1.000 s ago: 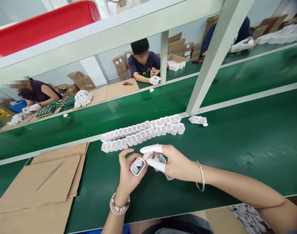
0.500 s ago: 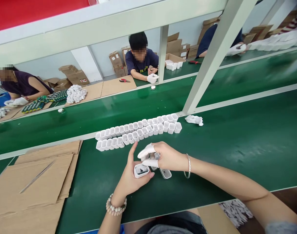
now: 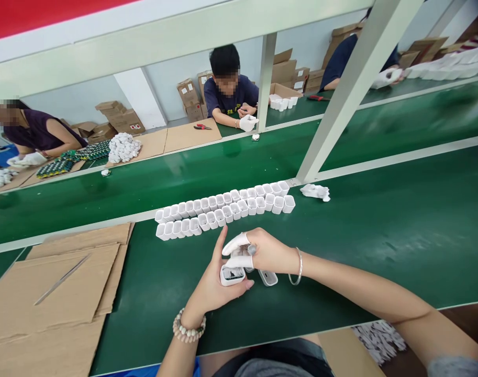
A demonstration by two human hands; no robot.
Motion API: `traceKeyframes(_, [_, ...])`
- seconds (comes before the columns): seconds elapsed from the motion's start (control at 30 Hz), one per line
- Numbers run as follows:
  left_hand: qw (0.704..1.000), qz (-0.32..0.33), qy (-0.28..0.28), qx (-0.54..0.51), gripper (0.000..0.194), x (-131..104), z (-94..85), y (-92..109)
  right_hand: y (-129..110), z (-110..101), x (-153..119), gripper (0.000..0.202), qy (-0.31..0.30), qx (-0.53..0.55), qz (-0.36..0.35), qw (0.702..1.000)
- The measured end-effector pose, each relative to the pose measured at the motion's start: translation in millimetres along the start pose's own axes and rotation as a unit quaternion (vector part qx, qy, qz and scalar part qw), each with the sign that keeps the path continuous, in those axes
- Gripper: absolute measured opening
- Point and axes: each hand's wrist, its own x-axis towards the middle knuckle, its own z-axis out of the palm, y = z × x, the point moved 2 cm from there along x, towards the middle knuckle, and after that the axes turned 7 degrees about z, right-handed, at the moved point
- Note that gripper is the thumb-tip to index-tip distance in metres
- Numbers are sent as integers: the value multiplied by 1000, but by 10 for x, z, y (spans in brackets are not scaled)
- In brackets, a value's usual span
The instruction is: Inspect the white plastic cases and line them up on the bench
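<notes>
My left hand [image 3: 213, 285] is closed around a small white plastic housing [image 3: 233, 281], its index finger pointing up. The housing's open end faces me, and dark and whitish parts show inside. My right hand [image 3: 258, 251], with white finger cots on its thumb and fingers, curls over the housing's far rim. What its fingertips pinch is mostly hidden. Below the right wrist another white housing [image 3: 268, 277] lies on its side on the green bench. Beyond my hands stand two rows of open white housings [image 3: 223, 212].
Cardboard sheets [image 3: 54, 283] lie at left with a long thin metal strip [image 3: 62, 278] on them. A crumpled white piece [image 3: 315, 192] sits near the slanted post [image 3: 336, 99]. Across the green conveyor [image 3: 152, 183], co-workers sit at a bench with red-handled pliers [image 3: 202, 126].
Both hands stay at the housing, and the right thumb now reaches further over its opening. On the conveyor, small white parts have moved right. The view has shifted slightly.
</notes>
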Motion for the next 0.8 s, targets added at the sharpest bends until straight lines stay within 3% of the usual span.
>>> traceKeyframes(0.13, [999, -33, -12, 10, 115, 4, -2, 4, -9, -73, 15, 29, -64, 33, 44, 996])
traceKeyframes(0.33, [995, -30, -27, 95, 117, 29, -5, -27, -150, -60, -79, 22, -119, -183, -38, 975])
traceKeyframes(0.47, [997, 20, 2, 76, 121, 60, -8, -91, -189, 44, -143, 24, -153, -222, -45, 962])
traceKeyframes(0.57, [995, 57, 13, 85, 118, 83, -59, -102, -204, 90, -107, 31, -122, -250, -51, 959])
traceKeyframes(0.63, [989, 79, 13, 122, 112, 82, -186, -45, -238, 30, -23, 24, -97, -255, -82, 958])
traceKeyframes(0.7, [975, 110, 40, 189, 95, 61, -434, 63, -271, -152, 133, 17, -75, -273, -88, 955])
traceKeyframes(0.8, [921, 140, 172, 321, 59, 14, -992, 191, -231, -646, 520, 14, 20, -397, 21, 917])
